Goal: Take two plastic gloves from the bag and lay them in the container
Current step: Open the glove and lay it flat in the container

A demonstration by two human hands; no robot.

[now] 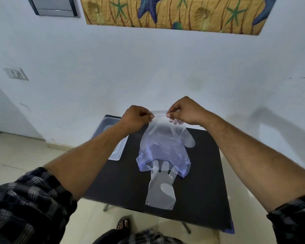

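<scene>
Clear bag (163,147) hung upright above table, one flat glove (161,189) lay beneath, clear container (115,154) sat at left

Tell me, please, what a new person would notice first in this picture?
First, both hands, left and right, pinch the top edge of a clear plastic bag above the black table. One plastic glove lies flat below it. A clear container sits at the table's left edge.
</scene>
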